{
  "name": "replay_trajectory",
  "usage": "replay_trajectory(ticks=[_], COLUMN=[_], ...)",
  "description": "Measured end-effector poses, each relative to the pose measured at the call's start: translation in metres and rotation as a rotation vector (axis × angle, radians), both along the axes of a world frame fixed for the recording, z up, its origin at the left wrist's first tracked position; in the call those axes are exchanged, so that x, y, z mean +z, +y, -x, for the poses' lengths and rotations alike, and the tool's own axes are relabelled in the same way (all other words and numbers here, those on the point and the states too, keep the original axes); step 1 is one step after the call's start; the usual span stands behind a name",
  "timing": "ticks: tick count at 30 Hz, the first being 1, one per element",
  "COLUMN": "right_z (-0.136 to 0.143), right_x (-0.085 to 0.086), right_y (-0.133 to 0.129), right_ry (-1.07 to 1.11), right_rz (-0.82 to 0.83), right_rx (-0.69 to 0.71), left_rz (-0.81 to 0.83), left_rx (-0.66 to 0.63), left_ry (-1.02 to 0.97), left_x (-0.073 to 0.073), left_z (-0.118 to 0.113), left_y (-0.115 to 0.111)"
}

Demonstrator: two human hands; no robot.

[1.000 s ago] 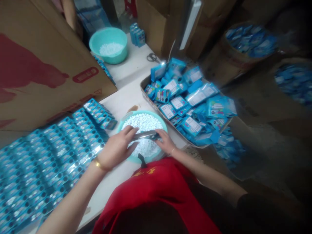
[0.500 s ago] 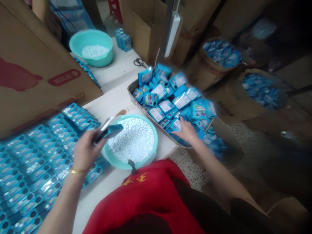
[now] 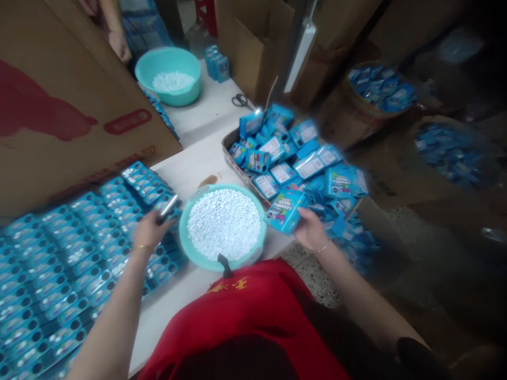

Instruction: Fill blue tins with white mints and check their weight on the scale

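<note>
In my right hand (image 3: 312,230) is a flat blue candy packet (image 3: 288,210), printed side up, gripped at its right edge. It is between the bowl and an open carton (image 3: 233,158) heaped with similar packets. My left hand (image 3: 148,232) is closed around a shiny silvery object with a dark side (image 3: 168,209); its exact kind is unclear. That hand is over the right part of the rows of blue boxes (image 3: 85,250), which have dark round spots on their ends. A turquoise bowl (image 3: 182,232) full of small white pellets (image 3: 225,221) stands between my hands.
A large brown carton (image 3: 79,68) stands at the left. Farther back are another turquoise bowl (image 3: 194,89), black scissors (image 3: 240,100) and another person's hand (image 3: 119,45). Containers of blue packets (image 3: 382,87) stand at the right. A dark strap (image 3: 224,264) lies over the bowl's near rim.
My right hand has lifted a blue packet from the carton and brought it toward the bowl. My left hand has moved from the bowl's edge to above the box rows. The view has shifted.
</note>
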State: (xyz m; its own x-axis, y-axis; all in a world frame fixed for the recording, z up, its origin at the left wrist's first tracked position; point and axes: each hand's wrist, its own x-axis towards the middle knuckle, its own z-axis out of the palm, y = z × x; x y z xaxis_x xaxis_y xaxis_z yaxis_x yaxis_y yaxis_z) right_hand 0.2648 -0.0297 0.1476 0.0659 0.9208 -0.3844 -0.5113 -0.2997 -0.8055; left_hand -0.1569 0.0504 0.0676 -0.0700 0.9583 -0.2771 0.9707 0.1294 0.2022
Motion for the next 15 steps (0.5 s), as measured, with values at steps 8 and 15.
replay_trajectory(ticks=[8,15], right_z=[0.052,0.059], right_x=[-0.019,-0.021], right_y=[-0.021,-0.036], right_ry=[0.572,0.515], right_rz=[0.367,0.391], right_rx=[0.045,0.067], left_rz=[-0.232,0.231], left_rx=[0.032,-0.448], left_ry=[-0.114,-0.152], left_x=[-0.019,0.015], left_z=[-0.014,-0.037], left_y=[-0.003,-0.051])
